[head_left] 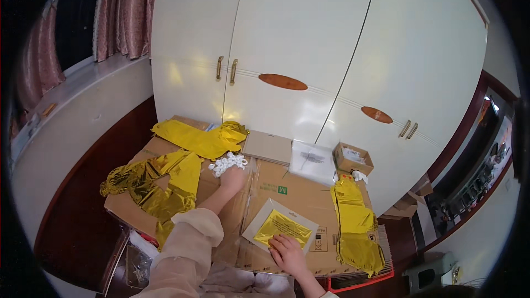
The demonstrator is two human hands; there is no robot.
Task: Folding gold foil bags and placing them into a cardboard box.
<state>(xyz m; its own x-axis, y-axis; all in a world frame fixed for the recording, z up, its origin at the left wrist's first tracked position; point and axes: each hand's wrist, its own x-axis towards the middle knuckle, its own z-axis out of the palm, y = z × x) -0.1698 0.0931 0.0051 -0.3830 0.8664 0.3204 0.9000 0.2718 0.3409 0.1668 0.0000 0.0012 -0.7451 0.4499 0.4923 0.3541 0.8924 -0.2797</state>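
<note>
My left hand (233, 179) reaches to the near edge of a pile of small white ring-like pieces (225, 162). Its fingers are curled down against the pile, and the hand hides what is in them. Flat on the cardboard lies a clear-fronted packet (286, 225) with folded gold foil inside. My right hand (288, 253) rests on the packet's lower edge, fingers stretched out and slightly apart. Left of the pile, crumpled gold foil balloons (185, 174) are spread on the cardboard, with another foil balloon (201, 139) behind. More flat gold foil balloons (355, 221) lie at the right.
Large cardboard (276, 179) forms the work surface. Along its back are a grey-brown board (268, 147), a stack of clear packets (312, 161) and a small open carton (353, 157). White cabinets (298, 33) stand behind; a grey stool (430, 273) is at the lower right.
</note>
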